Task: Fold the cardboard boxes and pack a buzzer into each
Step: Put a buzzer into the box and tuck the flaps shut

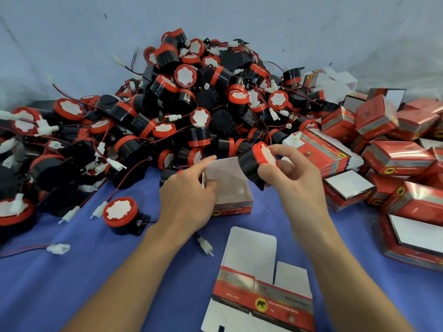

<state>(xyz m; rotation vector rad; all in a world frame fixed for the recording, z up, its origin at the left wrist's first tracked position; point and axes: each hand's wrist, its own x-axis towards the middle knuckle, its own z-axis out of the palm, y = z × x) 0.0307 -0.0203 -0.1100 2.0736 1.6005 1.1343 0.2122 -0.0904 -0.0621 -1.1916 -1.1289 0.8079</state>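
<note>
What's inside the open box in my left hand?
Only bare white inner walls show in the open box. Its left side is covered by the left hand. The buzzer is outside it, in the right hand.

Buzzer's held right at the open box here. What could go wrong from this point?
The right hand holds the buzzer tilted at the rim of the open box; it may catch there instead of dropping in.
The left hand grips only one side of the box, so a push could crush or tip it.
A white connector lies outside the box; if this buzzer's, it might get left out.
</note>
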